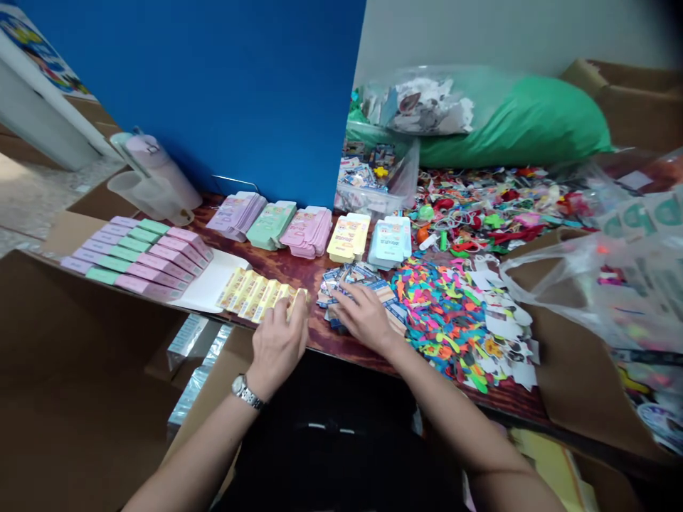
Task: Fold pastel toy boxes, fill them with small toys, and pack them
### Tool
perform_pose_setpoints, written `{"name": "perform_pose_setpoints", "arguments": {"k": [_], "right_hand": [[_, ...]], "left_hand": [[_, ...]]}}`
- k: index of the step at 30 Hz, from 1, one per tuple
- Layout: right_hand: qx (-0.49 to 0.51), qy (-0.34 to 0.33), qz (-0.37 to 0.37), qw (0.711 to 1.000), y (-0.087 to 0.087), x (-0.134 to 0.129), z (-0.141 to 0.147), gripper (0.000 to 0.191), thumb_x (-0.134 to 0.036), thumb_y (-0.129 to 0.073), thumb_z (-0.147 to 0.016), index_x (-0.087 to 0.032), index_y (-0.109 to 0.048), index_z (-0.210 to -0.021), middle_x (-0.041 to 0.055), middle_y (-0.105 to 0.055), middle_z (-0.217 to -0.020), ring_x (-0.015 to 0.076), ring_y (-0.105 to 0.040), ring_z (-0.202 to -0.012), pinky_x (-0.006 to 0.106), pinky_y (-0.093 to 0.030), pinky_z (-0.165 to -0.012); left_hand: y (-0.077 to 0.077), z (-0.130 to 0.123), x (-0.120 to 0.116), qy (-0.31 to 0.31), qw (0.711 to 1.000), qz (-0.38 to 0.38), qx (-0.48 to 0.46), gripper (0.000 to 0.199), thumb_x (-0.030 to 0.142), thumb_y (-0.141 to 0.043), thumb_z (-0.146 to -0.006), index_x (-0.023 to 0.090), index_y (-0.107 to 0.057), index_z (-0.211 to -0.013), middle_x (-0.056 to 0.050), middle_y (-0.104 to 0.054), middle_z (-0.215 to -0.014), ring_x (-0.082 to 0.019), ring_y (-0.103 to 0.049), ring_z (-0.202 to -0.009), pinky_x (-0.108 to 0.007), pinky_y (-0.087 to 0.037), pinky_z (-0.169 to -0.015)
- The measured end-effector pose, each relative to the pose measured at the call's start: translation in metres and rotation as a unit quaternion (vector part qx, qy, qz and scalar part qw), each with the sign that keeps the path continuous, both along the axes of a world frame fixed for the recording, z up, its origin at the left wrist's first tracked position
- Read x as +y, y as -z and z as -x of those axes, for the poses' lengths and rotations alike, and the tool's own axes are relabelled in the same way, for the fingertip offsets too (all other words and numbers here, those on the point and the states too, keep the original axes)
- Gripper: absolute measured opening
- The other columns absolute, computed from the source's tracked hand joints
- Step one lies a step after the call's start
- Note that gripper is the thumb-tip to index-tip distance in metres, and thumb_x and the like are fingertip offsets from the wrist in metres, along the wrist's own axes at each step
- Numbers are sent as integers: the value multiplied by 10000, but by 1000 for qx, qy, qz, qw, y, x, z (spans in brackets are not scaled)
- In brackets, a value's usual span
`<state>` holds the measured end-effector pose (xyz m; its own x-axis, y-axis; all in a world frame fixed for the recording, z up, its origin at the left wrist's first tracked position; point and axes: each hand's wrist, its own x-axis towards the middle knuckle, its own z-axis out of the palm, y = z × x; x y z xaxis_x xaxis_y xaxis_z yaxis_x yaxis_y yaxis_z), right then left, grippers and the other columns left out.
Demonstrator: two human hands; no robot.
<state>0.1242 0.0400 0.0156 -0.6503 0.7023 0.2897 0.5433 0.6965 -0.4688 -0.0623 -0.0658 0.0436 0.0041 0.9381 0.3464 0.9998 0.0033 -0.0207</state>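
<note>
My left hand [277,344] curls over the end of a leaning row of yellow printed card boxes [255,296], and its fingers grip the nearest ones. A silver wristwatch [246,392] sits on that wrist. My right hand [363,316] lies flat on a loose pile of blue-printed cards [356,281], its fingers extended across them. Between my hands, a narrow strip of reddish-brown wooden table [314,334] shows. A white sheet [210,283] lies just left of the yellow row.
Stacks of lilac, mint and pink flat boxes [141,259] stand at left, with more stacks along the blue wall [203,85]. Colourful foam shapes [442,320] spread right of my right hand. Plastic bags [592,284], small toys [491,210] and cardboard surround the table.
</note>
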Motion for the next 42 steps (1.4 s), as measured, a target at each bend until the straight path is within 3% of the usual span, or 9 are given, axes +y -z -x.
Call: {"name": "perform_pose_setpoints", "arguments": {"k": [6, 9, 11, 14, 20, 26, 32, 36, 42], "right_hand": [[66, -4, 222, 973, -8, -40, 30, 519, -268, -509, -925, -178, -428, -1430, 118, -674, -1172, 229, -666, -1021, 390, -532, -913], [82, -3, 289, 954, -3, -42, 41, 637, -283, -528, -905, -163, -308, -1491, 132, -668, -1185, 205, -706, -836, 382, -559, -829], [98, 7, 307, 947, 2, -38, 50, 641, -302, -522, -905, -153, -303, -1489, 149, -648, -1228, 196, -712, -789, 387, -560, -826], [118, 10, 324, 939, 8, -30, 65, 585, -339, -504, -922, -175, -355, -1464, 133, -663, -1212, 207, -717, -857, 387, -558, -854], [191, 1, 351, 917, 5, -23, 77, 586, -391, -527, -928, -222, -358, -1463, 115, -646, -1235, 206, -694, -968, 380, -569, -864], [147, -78, 162, 973, -18, -7, 63, 618, -330, -522, -932, -237, -297, -1500, 120, -532, -1339, 232, -532, -1228, 424, -478, -1024], [49, -117, 27, 992, -9, -2, 69, 475, -334, -503, -946, -238, -484, -1410, 139, -524, -1287, 248, -550, -1186, 404, -507, -988], [20, -75, -42, 996, 6, -8, 77, 402, -282, -469, -967, -220, -557, -1354, 160, -518, -1349, 260, -565, -1196, 403, -513, -996], [22, -57, -125, 990, 15, -12, 75, 383, -245, -497, -957, -176, -590, -1322, 184, -567, -1317, 264, -607, -1158, 371, -539, -958]], "left_hand": [[-4, 61, 10, -60, 993, -87, -52, 626, 433, -534, -890, 116, -426, -1419, -219, -537, -1218, -342, -509, -1102, -478, -441, -920], [3, 107, 21, -136, 986, -43, -82, 643, 465, -423, -931, 27, -419, -1402, -271, -516, -1278, -366, -501, -1143, -514, -414, -949], [8, 124, 26, -130, 983, 24, -128, 614, 451, -341, -958, 18, -427, -1386, -239, -600, -1168, -330, -558, -1071, -498, -421, -943], [13, 126, 27, -132, 967, 63, -209, 566, 459, -327, -963, 86, -460, -1367, -155, -662, -1039, -284, -600, -1002, -457, -445, -928], [3, 112, 6, -99, 916, 42, -386, 624, 494, -485, -906, 182, -361, -1432, -98, -588, -1139, -196, -622, -915, -362, -532, -809], [-13, 108, -20, 15, 963, 7, -268, 765, 422, -620, -855, 274, -232, -1498, -59, -528, -1064, -178, -590, -910, -330, -540, -809], [16, 96, -25, 47, 979, 15, -197, 537, 365, -563, -909, 301, -417, -1422, -75, -467, -1060, -177, -584, -923, -301, -551, -770], [33, 92, -22, 20, 982, -1, -187, 558, 361, -544, -923, 340, -364, -1450, -69, -458, -1063, -178, -595, -920, -301, -559, -757], [37, 85, -20, 7, 984, -9, -179, 544, 362, -537, -928, 332, -376, -1447, -65, -475, -1029, -184, -607, -904, -294, -555, -736]]}}
